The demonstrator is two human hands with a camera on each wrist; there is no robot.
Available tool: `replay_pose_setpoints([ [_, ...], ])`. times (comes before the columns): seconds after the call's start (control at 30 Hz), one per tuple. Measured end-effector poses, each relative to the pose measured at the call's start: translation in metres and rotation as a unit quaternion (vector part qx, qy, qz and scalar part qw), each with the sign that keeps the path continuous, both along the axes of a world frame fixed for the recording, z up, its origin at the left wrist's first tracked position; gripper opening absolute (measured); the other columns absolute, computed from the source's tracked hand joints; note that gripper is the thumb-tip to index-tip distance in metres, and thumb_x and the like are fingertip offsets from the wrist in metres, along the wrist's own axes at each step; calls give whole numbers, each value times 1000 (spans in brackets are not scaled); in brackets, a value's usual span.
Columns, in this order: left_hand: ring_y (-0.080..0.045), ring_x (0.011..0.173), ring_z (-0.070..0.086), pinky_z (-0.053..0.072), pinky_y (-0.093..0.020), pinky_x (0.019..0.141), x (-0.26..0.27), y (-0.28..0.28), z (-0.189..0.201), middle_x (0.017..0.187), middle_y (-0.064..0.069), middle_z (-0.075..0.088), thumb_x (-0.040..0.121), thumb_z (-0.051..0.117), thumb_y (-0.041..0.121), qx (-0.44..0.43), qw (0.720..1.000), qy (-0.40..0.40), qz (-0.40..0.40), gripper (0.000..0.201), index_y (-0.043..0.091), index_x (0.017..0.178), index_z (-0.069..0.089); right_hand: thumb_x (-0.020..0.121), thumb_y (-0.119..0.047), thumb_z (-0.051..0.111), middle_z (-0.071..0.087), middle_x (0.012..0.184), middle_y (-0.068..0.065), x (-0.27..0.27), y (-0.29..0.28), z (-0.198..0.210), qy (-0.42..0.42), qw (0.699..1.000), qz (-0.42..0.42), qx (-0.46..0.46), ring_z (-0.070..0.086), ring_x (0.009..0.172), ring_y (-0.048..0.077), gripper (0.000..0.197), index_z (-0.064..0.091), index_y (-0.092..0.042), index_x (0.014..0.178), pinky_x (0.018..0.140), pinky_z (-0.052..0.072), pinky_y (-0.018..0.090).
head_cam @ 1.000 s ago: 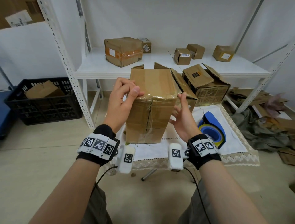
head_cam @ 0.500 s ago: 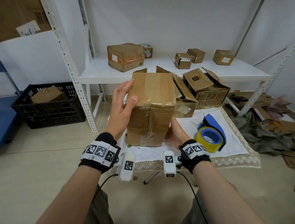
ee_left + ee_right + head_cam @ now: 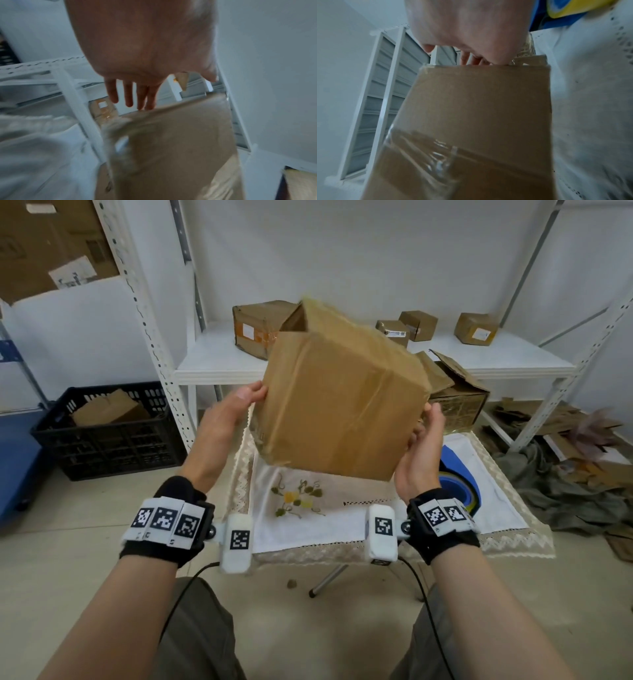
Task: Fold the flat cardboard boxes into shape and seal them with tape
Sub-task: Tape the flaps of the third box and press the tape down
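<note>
A brown cardboard box [image 3: 342,402] with clear tape over its seams hangs tilted in the air above the table, open flaps pointing away at the top. My left hand [image 3: 229,419] presses flat on its left side, fingers [image 3: 130,94] straight and reaching past the edge. My right hand [image 3: 419,446] cups the lower right side, thumb up along the corner and fingers [image 3: 471,58] curled over the box's [image 3: 479,108] far edge. The blue tape dispenser [image 3: 459,487] with a yellow roll lies on the table behind my right wrist.
The small table carries a white embroidered cloth [image 3: 308,522]. Behind it a white shelf [image 3: 212,364] holds several sealed boxes, and an open box [image 3: 459,398] stands under it. A black crate [image 3: 102,440] sits at left. Cardboard scraps [image 3: 565,446] litter the floor at right.
The box has come up off the table and tipped over toward the right. My left hand went from its top edge to its left side. My right hand now carries the right side.
</note>
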State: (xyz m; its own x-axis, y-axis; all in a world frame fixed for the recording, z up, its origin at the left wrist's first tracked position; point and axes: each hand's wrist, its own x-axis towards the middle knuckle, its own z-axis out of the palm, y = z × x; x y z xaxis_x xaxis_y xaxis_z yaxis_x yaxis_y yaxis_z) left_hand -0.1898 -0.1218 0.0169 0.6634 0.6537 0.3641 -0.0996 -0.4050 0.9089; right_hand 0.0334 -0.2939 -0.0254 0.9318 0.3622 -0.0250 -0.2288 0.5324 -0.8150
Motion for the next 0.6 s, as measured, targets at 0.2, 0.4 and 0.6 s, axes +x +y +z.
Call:
replay_pose_setpoints([
  [0.2, -11, 115, 67, 41, -48, 111, 9, -15, -39, 116, 7, 75, 96, 8, 73, -226, 973, 30, -42, 72, 43, 113, 71, 97, -55, 52, 66, 105, 7, 2, -8, 0, -48, 997, 29, -47, 63, 88, 13, 58, 52, -13, 139, 68, 52, 26],
  [0.4, -26, 123, 61, 52, -40, 90, 13, -8, -63, 123, 3, 71, 107, 31, 54, -225, 972, 66, -35, 42, 35, 134, 57, 106, -11, 46, 62, 121, 4, 4, -17, -11, -52, 994, 30, -96, 64, 93, 16, 37, 48, -28, 139, 72, 54, 31],
  [0.6, -15, 123, 61, 59, -25, 71, 27, 7, -46, 138, 9, 58, 97, 48, -12, -206, 977, -54, -17, 58, 32, 133, 57, 100, 7, 50, 64, 127, -4, 12, -15, -1, -115, 987, 45, -100, 54, 133, 29, 59, 45, -37, 139, 108, 48, 52],
])
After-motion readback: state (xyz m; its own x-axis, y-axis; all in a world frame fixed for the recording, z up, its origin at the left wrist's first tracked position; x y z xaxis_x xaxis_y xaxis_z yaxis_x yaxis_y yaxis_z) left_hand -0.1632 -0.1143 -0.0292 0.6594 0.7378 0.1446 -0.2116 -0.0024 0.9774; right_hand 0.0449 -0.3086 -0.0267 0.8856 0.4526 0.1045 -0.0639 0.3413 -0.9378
